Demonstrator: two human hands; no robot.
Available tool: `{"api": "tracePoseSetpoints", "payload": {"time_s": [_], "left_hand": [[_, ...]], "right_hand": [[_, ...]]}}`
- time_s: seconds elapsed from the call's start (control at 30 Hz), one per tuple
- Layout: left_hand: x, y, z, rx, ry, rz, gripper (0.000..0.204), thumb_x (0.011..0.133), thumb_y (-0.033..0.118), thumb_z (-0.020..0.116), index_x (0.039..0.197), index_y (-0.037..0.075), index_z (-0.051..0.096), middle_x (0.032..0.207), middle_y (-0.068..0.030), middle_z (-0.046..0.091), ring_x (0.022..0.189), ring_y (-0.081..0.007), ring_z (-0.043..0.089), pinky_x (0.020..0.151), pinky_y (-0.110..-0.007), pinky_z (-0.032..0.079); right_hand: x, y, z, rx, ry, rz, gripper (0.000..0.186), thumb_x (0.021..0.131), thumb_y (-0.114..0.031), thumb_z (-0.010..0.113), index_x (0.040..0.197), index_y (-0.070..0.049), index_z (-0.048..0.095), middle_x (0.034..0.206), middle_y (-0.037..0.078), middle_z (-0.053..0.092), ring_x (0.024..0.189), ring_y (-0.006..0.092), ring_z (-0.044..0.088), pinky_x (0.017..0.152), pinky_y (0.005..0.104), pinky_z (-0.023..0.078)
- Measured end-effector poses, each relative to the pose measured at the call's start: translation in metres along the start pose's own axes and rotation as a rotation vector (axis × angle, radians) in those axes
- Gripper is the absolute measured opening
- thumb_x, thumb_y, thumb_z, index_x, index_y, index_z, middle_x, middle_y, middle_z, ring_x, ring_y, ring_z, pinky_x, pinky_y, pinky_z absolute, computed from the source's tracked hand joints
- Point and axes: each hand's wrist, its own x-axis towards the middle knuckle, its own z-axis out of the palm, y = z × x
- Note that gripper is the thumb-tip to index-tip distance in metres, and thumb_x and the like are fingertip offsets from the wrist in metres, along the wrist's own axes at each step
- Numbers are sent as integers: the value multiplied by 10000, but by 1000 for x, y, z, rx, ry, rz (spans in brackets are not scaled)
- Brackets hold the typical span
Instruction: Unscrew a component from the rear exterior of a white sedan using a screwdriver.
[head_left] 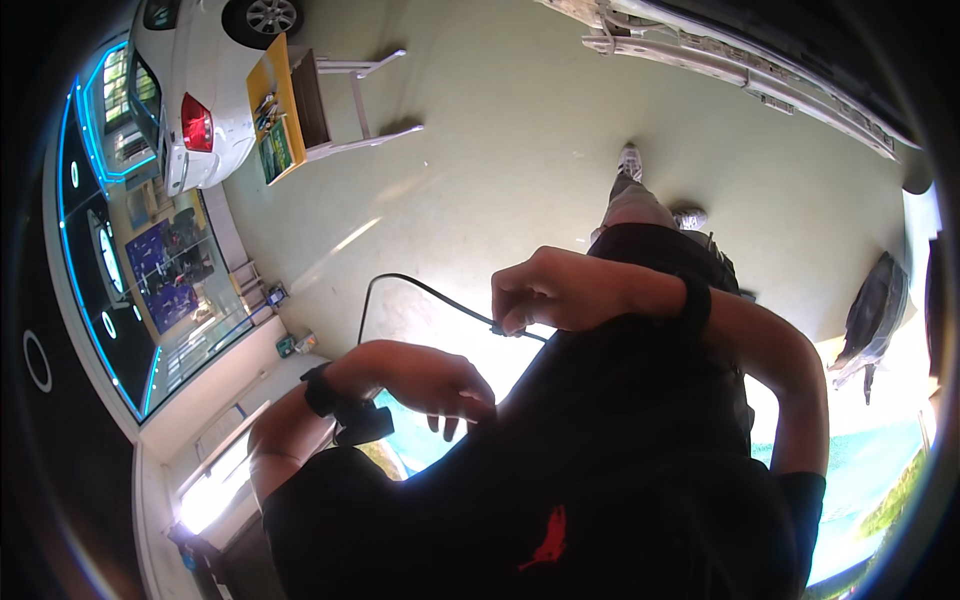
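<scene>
My right hand (545,290) is closed in front of my body, its curled fingers gripping a thin black cable (420,287). From that hand the cable arcs out to the left and drops behind my left wrist. A short piece runs the other way, to my dark clothing. Lower and to the left, my left hand (435,383) is bent against the front of my black shirt (600,470). Its index finger and thumb come together at the cloth, while the other fingers hang loosely. Whatever is between them is hidden in shadow. Both wrists wear black bands.
A white car (215,120) stands at the upper left, beside a small table (283,110) with a yellow edge and things on it. Metal vehicle framework (740,70) spans the upper right. A dark bag or garment (875,310) is at the right, beside a bright printed wall.
</scene>
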Motion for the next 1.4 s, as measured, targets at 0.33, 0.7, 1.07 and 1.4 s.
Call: {"api": "tracePoseSetpoints", "payload": {"time_s": [0.33,0.7,1.07,1.4], "left_hand": [[39,-49,-4,-517,-287,330,259,882,117,464,1076,-50,505,944,-126,607,831,-201,614,666,-311,540],[-15,-6,-15,-182,-13,15,231,896,163,456,883,-48,551,754,-125,634,760,-211,645,679,-283,523],[40,-45,2,-571,-217,310,348,874,227,458,1102,-32,505,961,-168,593,837,-284,616,611,-355,551],[-12,11,-3,216,297,-148,226,833,210,499,693,42,555,611,-84,601,663,-193,630,596,-293,482]], "right_hand": [[-2,0,2,25,27,-26,109,799,-102,575,844,-4,557,752,79,623,725,187,602,665,297,451],[17,3,11,-59,-86,-57,119,800,-102,579,863,-3,564,757,89,625,720,194,608,652,297,452],[12,4,3,7,-67,-32,115,801,-104,569,861,-6,571,756,91,624,703,195,608,648,299,452],[18,-2,2,-64,-129,25,53,788,-22,544,832,6,549,805,112,633,795,220,619,684,300,463]]}}
